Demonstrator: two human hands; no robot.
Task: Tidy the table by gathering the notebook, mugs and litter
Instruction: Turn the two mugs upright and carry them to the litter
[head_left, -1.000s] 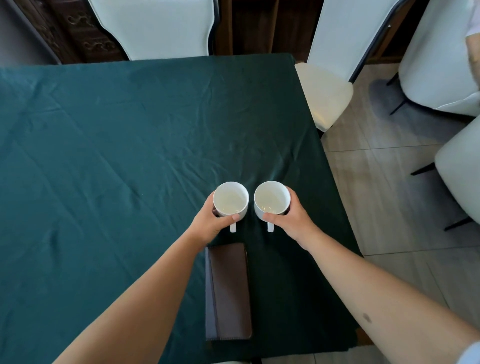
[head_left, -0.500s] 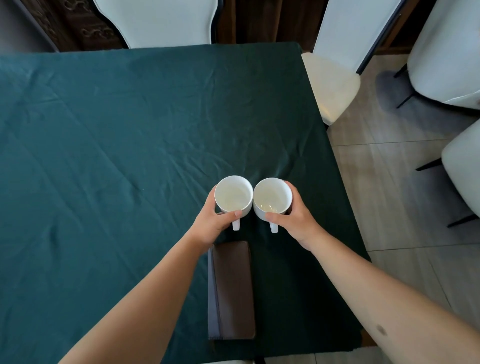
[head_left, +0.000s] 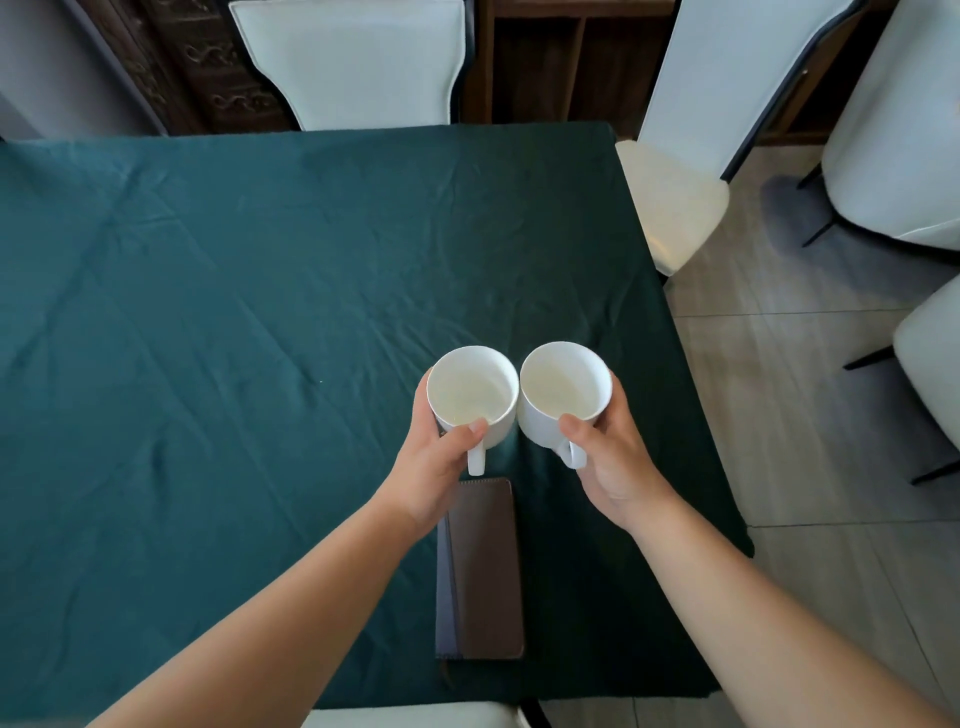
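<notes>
The left hand (head_left: 439, 462) had its grip closed round the left mug (head_left: 472, 397), thumb hooked over the near rim and fingers wrapped round the left wall, while the right hand (head_left: 610, 457) held the right mug (head_left: 563, 392) the same way in mirror image, thumb on the near rim and fingers round the right wall. Both mugs stood upright with their mouths open to the camera and looked empty, so a body grip probably served as well as the handles, which pointed back toward the person and were left unused between the thumbs. The two rims met, or very nearly met, at the middle; holding them side by side like this seemed meant to bring the pair together as one group. Whether their bases rested on the surface (head_left: 208, 312) or hung just above its green cloth could not be told from this angle. The notebook (head_left: 483, 569), brown-covered with a darker spine along its left edge, lay flat and closed on the near part of the surface, just behind the mugs' handles and partly under the left wrist, so the gathered things sat in one cluster near the right-hand edge within easy reach. No litter showed anywhere on the cloth. White chairs (head_left: 353, 62) stood at the far side and to the right, clear of the work.
</notes>
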